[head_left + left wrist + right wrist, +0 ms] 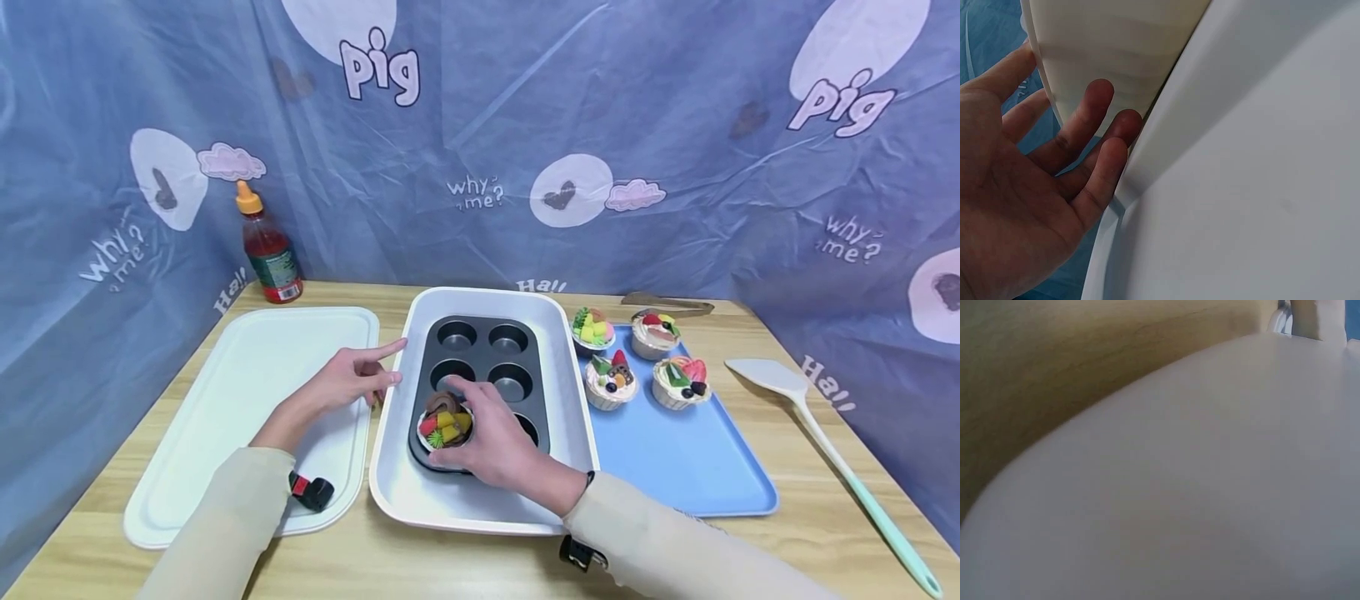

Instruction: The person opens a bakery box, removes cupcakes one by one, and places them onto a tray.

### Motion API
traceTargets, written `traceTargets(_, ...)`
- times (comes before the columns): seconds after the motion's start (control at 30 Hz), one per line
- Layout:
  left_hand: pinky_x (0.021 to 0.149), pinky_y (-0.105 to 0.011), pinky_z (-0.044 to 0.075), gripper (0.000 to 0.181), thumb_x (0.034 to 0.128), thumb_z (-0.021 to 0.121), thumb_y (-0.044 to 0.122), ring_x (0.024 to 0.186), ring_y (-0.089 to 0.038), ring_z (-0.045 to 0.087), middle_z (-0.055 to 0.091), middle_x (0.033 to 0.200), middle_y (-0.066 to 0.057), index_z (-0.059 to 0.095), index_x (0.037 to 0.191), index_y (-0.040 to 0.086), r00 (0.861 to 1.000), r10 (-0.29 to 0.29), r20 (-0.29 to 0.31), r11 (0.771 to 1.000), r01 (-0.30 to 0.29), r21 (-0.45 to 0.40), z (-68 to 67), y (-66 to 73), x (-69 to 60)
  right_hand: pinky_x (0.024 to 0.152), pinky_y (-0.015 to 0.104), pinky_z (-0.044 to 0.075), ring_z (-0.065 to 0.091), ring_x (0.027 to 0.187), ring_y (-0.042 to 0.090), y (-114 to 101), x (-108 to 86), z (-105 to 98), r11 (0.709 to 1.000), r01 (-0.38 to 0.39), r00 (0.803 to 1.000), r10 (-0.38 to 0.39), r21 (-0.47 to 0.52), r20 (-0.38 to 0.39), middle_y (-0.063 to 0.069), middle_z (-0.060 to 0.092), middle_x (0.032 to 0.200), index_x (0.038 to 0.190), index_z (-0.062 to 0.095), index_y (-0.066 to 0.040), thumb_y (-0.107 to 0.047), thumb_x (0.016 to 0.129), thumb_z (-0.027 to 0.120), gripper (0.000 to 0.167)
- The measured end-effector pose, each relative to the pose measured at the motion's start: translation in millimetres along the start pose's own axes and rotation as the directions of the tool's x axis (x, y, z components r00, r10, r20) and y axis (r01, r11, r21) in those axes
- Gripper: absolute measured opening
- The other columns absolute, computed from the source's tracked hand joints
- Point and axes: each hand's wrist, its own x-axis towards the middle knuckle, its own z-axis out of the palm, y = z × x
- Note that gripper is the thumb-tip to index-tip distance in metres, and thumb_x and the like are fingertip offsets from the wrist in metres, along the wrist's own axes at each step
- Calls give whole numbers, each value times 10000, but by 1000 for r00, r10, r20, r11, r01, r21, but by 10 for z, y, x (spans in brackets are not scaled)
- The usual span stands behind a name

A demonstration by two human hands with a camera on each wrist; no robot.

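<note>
My right hand (pixel 498 437) holds a fruit-topped cupcake (pixel 444 427) between thumb and fingers, at the near left cup of a dark muffin pan (pixel 482 350). The cupcake's lower part is hidden. The pan lies inside a deep white tray (pixel 465 512). At that tray's left rim is my left hand (pixel 341 385), its index finger and thumb stretched toward the edge. In the left wrist view, loosely bent fingers (pixel 1088 112) lie close along the tray's outer side. Mostly a pale blurred surface fills the right wrist view, so the grip cannot be seen there.
Several cupcakes (pixel 611 385) stand on and beside a blue tray (pixel 675 462) to the right. Farther right lies a white spatula with a green handle (pixel 873 500); tongs (pixel 667 304) lie behind. Left are a flat white tray (pixel 255 358) and a sauce bottle (pixel 272 250).
</note>
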Motion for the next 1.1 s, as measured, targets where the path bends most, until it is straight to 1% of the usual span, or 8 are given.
traceTargets(0.13, 626, -311, 556, 620, 967, 694, 286, 602, -208, 614, 673, 751, -43, 455, 1521, 144, 1000, 16, -1, 1000, -16, 13, 0, -10, 0, 946, 471, 537, 575, 1150, 262, 12, 5, 2, 998, 27, 1000, -26, -49, 6, 132, 559, 1322, 1460, 513, -147, -268, 685, 951, 898)
traceTargets(0.3, 644, -315, 550, 619, 972, 688, 281, 590, -219, 612, 681, 754, -72, 450, 1522, 128, 999, 33, 0, 999, -33, 24, -6, -9, -7, 926, 453, 548, 589, 1117, 251, 17, 16, 9, 996, 37, 999, -36, -84, 6, 118, 594, 1272, 1443, 542, -140, -237, 692, 946, 858)
traceTargets(0.47, 660, -317, 553, 618, 972, 689, 286, 590, -226, 617, 678, 753, -69, 451, 1523, 136, 1000, 22, -3, 1000, -22, 20, 2, -13, 2, 888, 435, 554, 600, 1067, 236, 25, 25, 4, 993, 58, 998, -58, -99, 0, 107, 629, 1216, 1425, 557, -121, -215, 697, 941, 828)
traceTargets(0.87, 703, -312, 540, 626, 962, 698, 315, 601, -235, 617, 666, 741, -76, 458, 1523, 177, 1000, -1, -6, 999, 1, 40, -9, -1, -3, 925, 448, 542, 605, 1101, 250, 45, 35, -1, 995, 63, 998, -63, -73, 10, 91, 647, 1243, 1430, 553, -119, -192, 723, 924, 802)
traceTargets(1.1, 704, -307, 539, 627, 963, 697, 316, 603, -235, 622, 664, 735, -66, 456, 1524, 173, 1000, -3, -2, 999, 3, 48, -12, -4, 0, 900, 431, 545, 599, 1081, 240, 52, 53, 17, 993, 74, 997, -74, -96, 9, 96, 643, 1223, 1417, 554, -103, -190, 728, 919, 784)
